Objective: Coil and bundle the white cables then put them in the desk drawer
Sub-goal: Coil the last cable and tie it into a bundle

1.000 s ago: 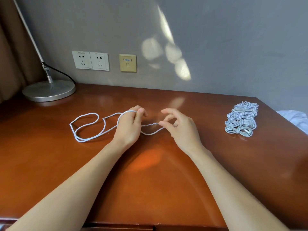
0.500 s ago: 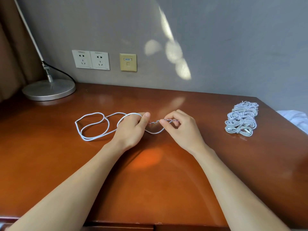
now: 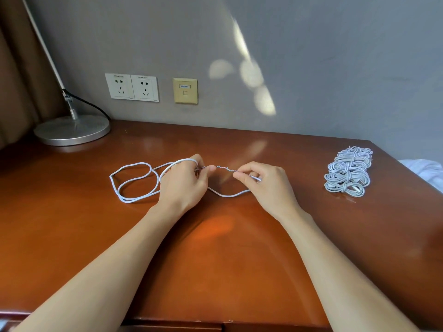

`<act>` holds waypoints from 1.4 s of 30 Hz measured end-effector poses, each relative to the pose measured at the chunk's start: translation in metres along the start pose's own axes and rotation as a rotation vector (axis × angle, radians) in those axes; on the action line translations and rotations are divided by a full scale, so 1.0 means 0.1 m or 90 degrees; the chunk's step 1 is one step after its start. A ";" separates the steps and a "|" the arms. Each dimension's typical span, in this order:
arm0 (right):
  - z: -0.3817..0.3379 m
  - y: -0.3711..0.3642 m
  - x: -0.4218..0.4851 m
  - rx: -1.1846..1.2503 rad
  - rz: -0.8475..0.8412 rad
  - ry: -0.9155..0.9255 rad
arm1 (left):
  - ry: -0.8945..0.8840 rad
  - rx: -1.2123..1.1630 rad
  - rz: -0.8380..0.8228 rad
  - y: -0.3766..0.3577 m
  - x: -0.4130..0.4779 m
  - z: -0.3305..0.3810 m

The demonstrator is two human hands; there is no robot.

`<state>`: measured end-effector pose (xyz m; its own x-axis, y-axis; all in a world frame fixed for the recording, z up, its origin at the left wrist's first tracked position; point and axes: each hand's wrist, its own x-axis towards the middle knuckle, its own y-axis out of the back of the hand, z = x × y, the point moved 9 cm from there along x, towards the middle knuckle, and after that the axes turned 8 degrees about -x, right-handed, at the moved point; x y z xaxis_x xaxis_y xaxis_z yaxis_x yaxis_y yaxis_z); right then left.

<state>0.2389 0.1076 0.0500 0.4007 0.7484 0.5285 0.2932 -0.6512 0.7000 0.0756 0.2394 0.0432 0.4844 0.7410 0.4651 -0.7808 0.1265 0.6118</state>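
Loose cable point(image 3: 134, 185) sprawls on the counter point(image 3: 215, 259) left of centre, one loop over the left hand point(image 3: 184, 183). Both grips are narrow: left and right hand point(image 3: 266, 185) each pinch an end of the kinked tie point(image 3: 225, 168). Risk: the cable is uncoiled, so loops may slip off or tangle when gathered. Finished bundles point(image 3: 347, 173) sit far right.

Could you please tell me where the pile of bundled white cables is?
In the head view, the pile of bundled cables lies on the far right of the desk, apart from the right hand, near the edge beside a white cloth.
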 end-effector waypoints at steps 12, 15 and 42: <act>-0.01 0.18 -0.02 0.027 0.084 0.007 | -0.025 -0.046 -0.108 -0.16 -0.03 0.04; -0.02 0.13 -0.02 0.112 0.057 -0.008 | -0.018 -0.037 -0.102 -0.15 -0.05 0.05; -0.06 -0.19 -0.08 0.305 -0.145 -0.130 | 0.345 -1.285 -0.151 -0.27 0.00 -0.04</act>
<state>0.2247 0.1147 0.0357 0.4266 0.8685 0.2525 0.7338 -0.4956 0.4646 0.0954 0.2385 0.0242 0.7703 0.6321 0.0841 -0.1586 0.3177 -0.9348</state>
